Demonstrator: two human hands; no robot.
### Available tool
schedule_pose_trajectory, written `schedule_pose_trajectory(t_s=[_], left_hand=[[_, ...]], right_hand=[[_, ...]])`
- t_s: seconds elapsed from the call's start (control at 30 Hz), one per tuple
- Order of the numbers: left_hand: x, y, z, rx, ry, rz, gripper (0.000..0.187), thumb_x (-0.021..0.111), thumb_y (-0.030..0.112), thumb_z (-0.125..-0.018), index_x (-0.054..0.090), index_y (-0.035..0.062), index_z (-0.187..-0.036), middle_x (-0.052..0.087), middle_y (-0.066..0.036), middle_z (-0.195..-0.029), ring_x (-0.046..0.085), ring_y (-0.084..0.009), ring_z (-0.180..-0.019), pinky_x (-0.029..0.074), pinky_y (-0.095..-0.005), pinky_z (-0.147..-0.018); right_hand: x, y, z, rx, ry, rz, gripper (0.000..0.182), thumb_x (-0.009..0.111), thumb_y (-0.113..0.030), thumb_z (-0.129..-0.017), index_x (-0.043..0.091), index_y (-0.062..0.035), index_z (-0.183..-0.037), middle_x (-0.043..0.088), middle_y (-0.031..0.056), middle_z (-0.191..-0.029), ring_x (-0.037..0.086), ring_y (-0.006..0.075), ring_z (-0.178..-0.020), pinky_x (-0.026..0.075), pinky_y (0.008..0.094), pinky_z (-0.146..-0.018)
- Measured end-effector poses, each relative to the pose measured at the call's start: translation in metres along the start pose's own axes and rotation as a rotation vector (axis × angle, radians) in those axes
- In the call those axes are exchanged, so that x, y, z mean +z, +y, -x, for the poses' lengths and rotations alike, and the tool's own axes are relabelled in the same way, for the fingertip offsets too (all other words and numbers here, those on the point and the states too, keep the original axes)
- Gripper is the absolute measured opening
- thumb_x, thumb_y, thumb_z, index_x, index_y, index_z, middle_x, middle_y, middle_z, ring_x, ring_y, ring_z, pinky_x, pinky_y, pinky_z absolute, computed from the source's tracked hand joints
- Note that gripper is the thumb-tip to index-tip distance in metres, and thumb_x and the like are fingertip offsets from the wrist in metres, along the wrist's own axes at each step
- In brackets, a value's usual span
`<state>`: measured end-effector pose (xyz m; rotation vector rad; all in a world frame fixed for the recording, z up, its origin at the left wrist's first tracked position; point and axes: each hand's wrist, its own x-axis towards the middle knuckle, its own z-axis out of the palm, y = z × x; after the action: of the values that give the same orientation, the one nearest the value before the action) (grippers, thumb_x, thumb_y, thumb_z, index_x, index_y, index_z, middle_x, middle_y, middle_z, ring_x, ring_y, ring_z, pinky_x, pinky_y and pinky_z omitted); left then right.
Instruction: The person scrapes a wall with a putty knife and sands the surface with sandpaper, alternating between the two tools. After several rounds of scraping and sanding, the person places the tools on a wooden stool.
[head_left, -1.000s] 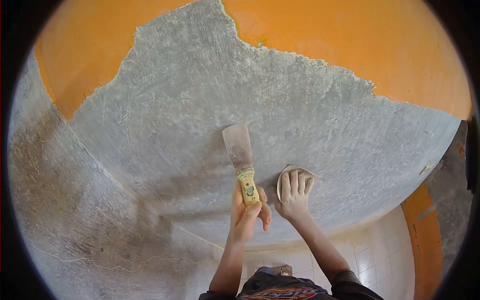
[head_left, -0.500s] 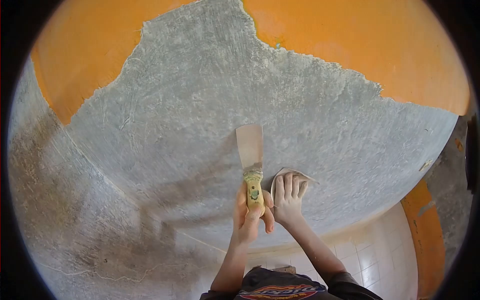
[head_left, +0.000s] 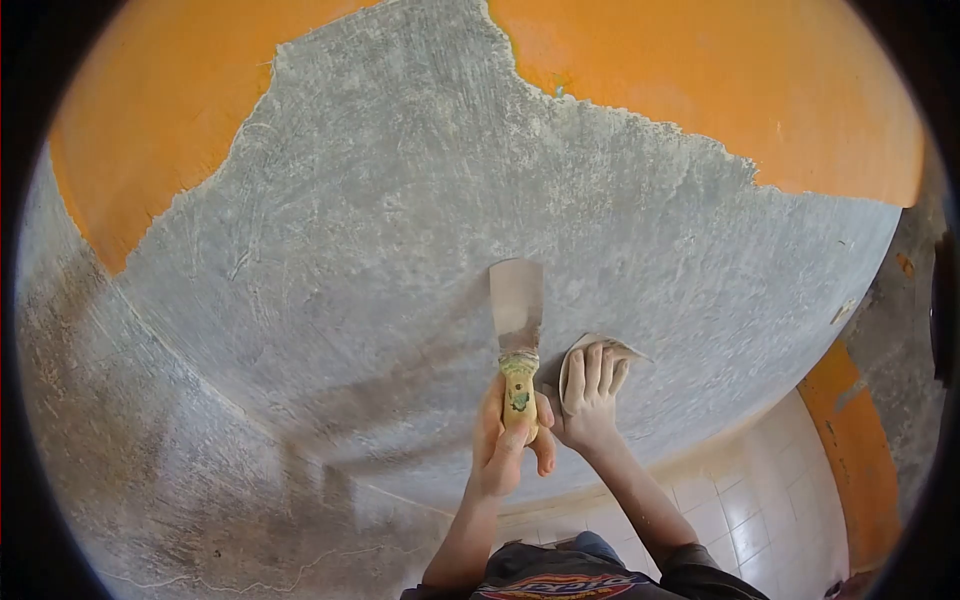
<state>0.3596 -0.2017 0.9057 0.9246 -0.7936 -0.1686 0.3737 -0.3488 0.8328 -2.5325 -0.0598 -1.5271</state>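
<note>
L hand [head_left: 505,440] was wrapped round scraper [head_left: 519,345], blade up; R hand [head_left: 592,402] had hold of a sheet [head_left: 625,349] (prob. sandpaper) under close-set fingers, pressed to grey wall [head_left: 400,200], just R of scraper. Even pressure, scraper held clear, prob. suited rubbing best.

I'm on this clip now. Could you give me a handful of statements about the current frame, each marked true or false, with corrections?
1. The left hand holds a scraper. True.
2. The right hand is empty. False: it holds a sheet against the gray wall.
3. The scraper's blade points toward the bottom of the picture. False: it points toward the top.
4. Orange paint shows in the upper right of the view. True.
5. The lower edge of that orange paint is smooth and straight. False: it is jagged.
</note>
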Motion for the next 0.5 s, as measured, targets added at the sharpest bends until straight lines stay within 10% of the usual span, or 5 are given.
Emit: schedule_pose_trajectory(t_s=[0.5], left_hand=[[0.009,-0.001,0.002,-0.064,0.111,-0.197,0.046,0.040,0.038,-0.100,0.040,-0.0004,-0.126,0.054,-0.009,-0.072,0.047,-0.0122,-0.046,0.037,-0.0236,-0.041]], right_hand=[[-0.032,0.001,-0.050,-0.085,-0.022,0.069,0.055,0.060,-0.026,-0.077,0.051,-0.0007,-0.125,0.046,0.0239,-0.128,0.044,0.0396,-0.116,0.027,0.0612,-0.094]])
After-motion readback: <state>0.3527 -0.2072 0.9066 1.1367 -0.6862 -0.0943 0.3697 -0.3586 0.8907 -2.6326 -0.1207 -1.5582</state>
